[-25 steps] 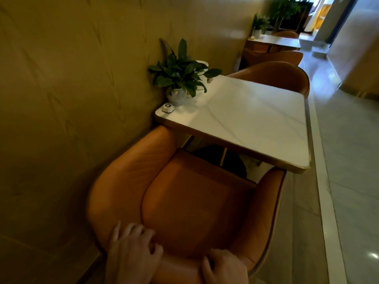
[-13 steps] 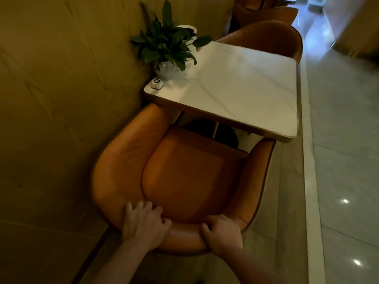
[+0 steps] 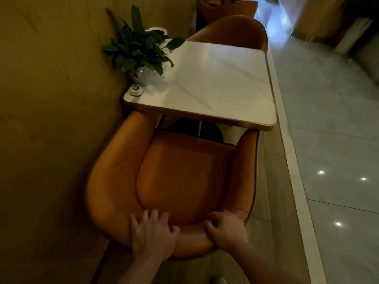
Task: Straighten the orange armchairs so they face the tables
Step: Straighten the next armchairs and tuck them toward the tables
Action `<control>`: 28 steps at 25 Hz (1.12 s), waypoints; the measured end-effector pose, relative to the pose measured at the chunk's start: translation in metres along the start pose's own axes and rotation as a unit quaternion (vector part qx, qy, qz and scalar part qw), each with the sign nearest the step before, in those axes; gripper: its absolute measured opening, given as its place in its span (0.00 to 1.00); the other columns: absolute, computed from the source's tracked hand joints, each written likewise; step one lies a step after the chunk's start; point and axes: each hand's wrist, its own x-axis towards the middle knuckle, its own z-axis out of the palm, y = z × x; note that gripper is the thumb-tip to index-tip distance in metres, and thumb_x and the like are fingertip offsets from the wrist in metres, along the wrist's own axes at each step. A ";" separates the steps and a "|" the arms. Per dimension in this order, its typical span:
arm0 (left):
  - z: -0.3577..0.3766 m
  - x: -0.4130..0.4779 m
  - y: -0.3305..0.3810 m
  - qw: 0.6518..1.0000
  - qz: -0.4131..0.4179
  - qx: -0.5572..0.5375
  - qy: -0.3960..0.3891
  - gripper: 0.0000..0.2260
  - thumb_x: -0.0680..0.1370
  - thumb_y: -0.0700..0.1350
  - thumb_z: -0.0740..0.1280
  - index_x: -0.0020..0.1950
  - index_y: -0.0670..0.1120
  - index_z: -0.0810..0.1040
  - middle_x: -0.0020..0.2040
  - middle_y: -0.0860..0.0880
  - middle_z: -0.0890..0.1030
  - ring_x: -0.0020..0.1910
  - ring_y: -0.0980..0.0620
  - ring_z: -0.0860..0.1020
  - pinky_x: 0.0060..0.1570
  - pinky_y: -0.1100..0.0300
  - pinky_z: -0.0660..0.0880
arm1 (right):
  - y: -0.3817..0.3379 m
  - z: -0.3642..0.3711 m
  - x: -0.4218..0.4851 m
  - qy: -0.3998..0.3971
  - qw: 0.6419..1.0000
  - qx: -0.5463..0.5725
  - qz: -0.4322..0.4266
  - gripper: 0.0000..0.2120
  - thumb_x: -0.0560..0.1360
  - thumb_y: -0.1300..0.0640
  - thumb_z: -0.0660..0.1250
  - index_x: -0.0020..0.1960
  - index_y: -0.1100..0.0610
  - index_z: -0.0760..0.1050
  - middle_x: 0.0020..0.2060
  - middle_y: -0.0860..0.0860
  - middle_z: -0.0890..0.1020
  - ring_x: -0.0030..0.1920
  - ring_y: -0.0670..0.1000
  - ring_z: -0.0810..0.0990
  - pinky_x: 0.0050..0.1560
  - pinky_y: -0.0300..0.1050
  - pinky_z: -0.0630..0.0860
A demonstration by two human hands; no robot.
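Both of your hands are on the near armchair point(image 3: 184, 175) — the left hand point(image 3: 152, 236) draped over the top of its backrest with fingers spread and bent over the roll, the right hand point(image 3: 226, 232) clamped on the same padded rim with its fingers hooked onto the inner side. The two are set apart on the part of the chair farthest from the tabletop point(image 3: 215, 85). That hold makes sense: from the back rim you can twist and shove the whole shell at once, one hand pushing while the other steers. The chair sits at the near edge of the tabletop, its arm tips just tucked beneath that edge and its seat opening toward it. To my eye it looks close to square, perhaps angled a touch — I can't call it exactly through this wide lens. At the tabletop's far edge, the second orange armchair point(image 3: 231, 31) shows only its rounded back, pushed in close, so whether it needs a nudge is hard to judge. On the tabletop's wall-side corner nearest you sits a small white call button point(image 3: 136, 90), and just beyond it along that side a potted plant point(image 3: 139, 48). Both sit off the open marble, so a firm push shouldn't disturb them unless the chair arms knock the tabletop.
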 end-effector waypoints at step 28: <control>-0.027 0.000 0.006 0.991 0.019 0.052 -0.122 0.25 0.78 0.62 0.49 0.69 0.55 0.73 0.66 0.47 0.74 0.65 0.45 0.72 0.68 0.38 0.58 | 0.003 -0.008 0.005 -0.055 0.998 0.020 -0.004 0.20 0.75 0.38 0.56 0.56 0.46 0.79 0.48 0.45 0.83 0.51 0.46 0.77 0.49 0.43 0.73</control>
